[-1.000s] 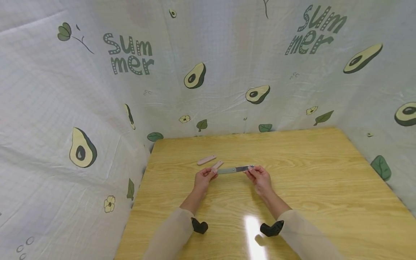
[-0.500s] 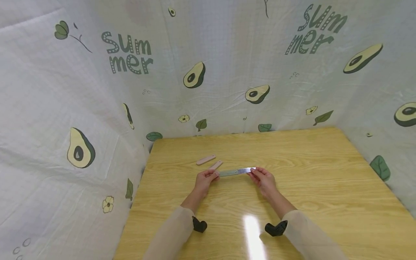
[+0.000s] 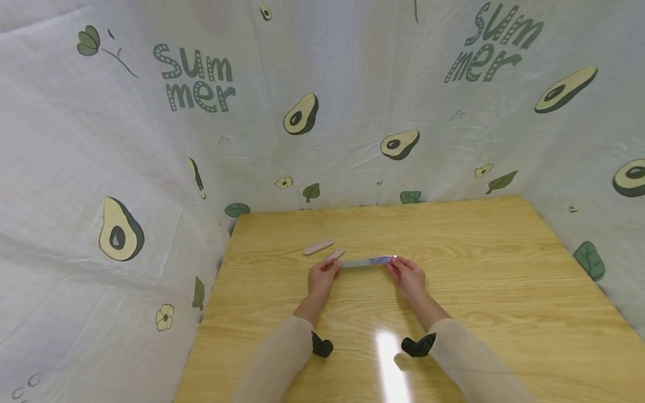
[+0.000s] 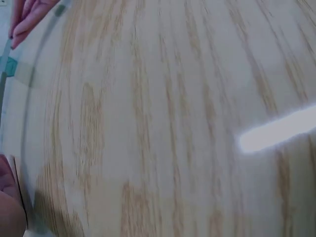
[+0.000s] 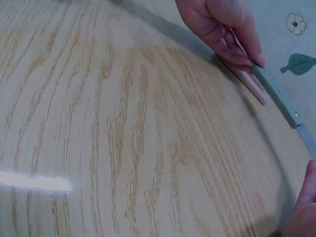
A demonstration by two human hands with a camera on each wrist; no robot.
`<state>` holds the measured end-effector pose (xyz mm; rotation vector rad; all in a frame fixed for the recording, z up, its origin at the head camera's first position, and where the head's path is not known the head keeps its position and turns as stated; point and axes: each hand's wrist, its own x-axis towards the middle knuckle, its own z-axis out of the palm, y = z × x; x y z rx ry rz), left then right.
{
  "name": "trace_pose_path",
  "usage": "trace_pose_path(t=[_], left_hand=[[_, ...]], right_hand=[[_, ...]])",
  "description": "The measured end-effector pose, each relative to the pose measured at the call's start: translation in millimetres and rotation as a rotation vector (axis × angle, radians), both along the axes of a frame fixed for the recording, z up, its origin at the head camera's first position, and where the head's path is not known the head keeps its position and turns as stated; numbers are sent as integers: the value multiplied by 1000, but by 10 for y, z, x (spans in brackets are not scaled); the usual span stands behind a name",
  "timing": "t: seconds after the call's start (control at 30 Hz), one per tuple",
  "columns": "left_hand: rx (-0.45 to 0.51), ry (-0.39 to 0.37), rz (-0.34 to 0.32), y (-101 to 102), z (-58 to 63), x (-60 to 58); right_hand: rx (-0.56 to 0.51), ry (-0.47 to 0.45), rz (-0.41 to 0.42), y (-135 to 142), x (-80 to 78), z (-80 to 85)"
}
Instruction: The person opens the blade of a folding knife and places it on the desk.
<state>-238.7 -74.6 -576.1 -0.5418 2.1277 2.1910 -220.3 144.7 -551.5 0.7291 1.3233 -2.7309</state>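
A folding knife stretches between my two hands in the head view, with a pale green handle (image 3: 355, 263) on the left and a shiny blade (image 3: 379, 260) unfolded to the right. The left hand (image 3: 322, 275) pinches the handle's far end between thumb and fingers. Near the blade's tip, the right hand (image 3: 409, 277) pinches the metal. A rivet shows where handle meets blade in the right wrist view, where the left hand (image 5: 222, 24) grips the green handle (image 5: 279, 94). The left wrist view catches only parts of both hands at its left edge.
Two slim pink folded pieces, shaped like the knife's handle, lie behind the left hand: one (image 3: 318, 247) farther back, the other (image 3: 336, 254) partly hidden by that hand. Patterned cloth (image 3: 353, 168) walls the wooden table (image 3: 478, 268) at back and sides.
Both hands keep hold of the folding knife. The blade's shine goes from dark to bright to bluish as it tilts. The left hand and forearm have shifted slightly right.
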Motion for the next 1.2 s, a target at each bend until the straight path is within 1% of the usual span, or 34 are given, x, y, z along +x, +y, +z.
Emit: trace_pose_path(t=[0.1, 0.23, 0.33, 0.4, 0.5, 0.53, 0.63, 0.8, 0.97, 1.07, 1.2], left_hand=[[-23, -5, 28, 38, 0, -26], [-52, -9, 39, 68, -10, -38], [-122, -13, 44, 75, -22, -37], [-200, -14, 45, 74, -26, -37], [-316, 4, 48, 80, -38, -40], [-341, 11, 50, 84, -40, -42], [-396, 35, 60, 100, -41, -44], [-428, 74, 86, 123, -40, -57], [-444, 105, 108, 136, -47, -74], [-472, 109, 123, 143, -48, -78], [-492, 97, 118, 156, -40, -81]], right_hand=[[20, 18, -46, -13, -15, -42], [53, 36, -63, 13, -54, -141], [129, 39, -41, 33, -96, -209], [203, 36, -18, 45, -128, -249], [310, 27, 19, 61, -171, -285], [340, 21, 33, 70, -187, -294], [383, -10, 68, 90, -218, -281], [385, -70, 120, 120, -221, -160], [371, -94, 149, 127, -202, -55], [361, -97, 147, 121, -208, -52], [370, -121, 111, 121, -236, -115]])
